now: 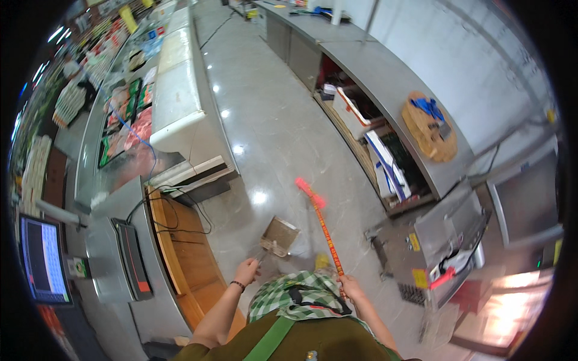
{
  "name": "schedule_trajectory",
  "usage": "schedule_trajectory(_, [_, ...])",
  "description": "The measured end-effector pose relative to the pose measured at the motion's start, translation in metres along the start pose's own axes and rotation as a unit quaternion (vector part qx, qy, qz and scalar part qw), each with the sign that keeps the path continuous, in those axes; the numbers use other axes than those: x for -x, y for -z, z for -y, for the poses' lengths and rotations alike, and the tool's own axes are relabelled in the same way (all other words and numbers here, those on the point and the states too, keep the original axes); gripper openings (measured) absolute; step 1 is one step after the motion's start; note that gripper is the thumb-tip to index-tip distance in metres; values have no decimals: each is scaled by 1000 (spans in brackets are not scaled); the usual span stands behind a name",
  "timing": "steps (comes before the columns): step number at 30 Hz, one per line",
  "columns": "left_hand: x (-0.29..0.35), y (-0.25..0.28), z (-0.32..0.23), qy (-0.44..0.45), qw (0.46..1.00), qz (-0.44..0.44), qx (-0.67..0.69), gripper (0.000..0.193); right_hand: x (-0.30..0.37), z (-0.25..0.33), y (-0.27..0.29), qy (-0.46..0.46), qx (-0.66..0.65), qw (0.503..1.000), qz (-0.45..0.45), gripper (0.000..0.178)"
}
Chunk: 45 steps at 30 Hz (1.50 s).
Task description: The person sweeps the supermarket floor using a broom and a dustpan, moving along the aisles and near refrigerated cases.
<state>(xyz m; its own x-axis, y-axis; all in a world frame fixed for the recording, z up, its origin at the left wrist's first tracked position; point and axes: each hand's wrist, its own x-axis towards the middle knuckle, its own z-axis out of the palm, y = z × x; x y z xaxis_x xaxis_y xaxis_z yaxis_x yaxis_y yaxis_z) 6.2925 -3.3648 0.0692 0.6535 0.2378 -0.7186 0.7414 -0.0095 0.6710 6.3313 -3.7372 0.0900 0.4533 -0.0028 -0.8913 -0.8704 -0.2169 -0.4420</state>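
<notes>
My left hand (246, 272) is closed around the handle of a worn metal dustpan (280, 235), whose pan hangs at or just above the floor in front of me. In my right hand (349, 287) is the red and yellow patterned stick of a broom (326, 233). The broom's bright pink head (310, 192) rests on the grey floor ahead, a little beyond the dustpan and to its right. Whatever lies inside the pan is too blurred to make out. A green and white checked apron (283, 295) covers my front.
To the left stand a meat display case (129, 123), a scale (129, 256), a monitor (45, 259) and a wooden cabinet (192, 259) with loose cables. Along the right runs a steel counter (373, 66) bearing a round chopping board (428, 135); nearer is a metal machine (442, 240).
</notes>
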Motion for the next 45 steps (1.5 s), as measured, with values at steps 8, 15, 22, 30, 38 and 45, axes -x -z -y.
schedule_trajectory(8, [7, -8, 27, 56, 969, -221, 91, 35, -149, 129, 14, 11, 243, 962, 121, 26])
schedule_trajectory(15, [81, -40, 29, 96, 835, -377, 388, 30, -180, 240, -54, -1, 450, 876, 174, 23])
schedule_trajectory(22, [130, -136, 95, 135, 757, -441, 463, 27, -203, 201, -140, 37, 544, 810, 216, 23])
schedule_trajectory(30, [189, -262, 183, 215, 669, -492, 515, 27, -190, 86, -213, 79, 649, 713, 253, 24])
schedule_trajectory(38, [230, -341, 252, 303, 622, -486, 533, 33, -183, -50, -273, 284, 772, 487, 292, 32])
schedule_trajectory(45, [253, -311, 284, 325, 596, -480, 556, 34, -166, -158, -289, 359, 824, 304, 316, 43])
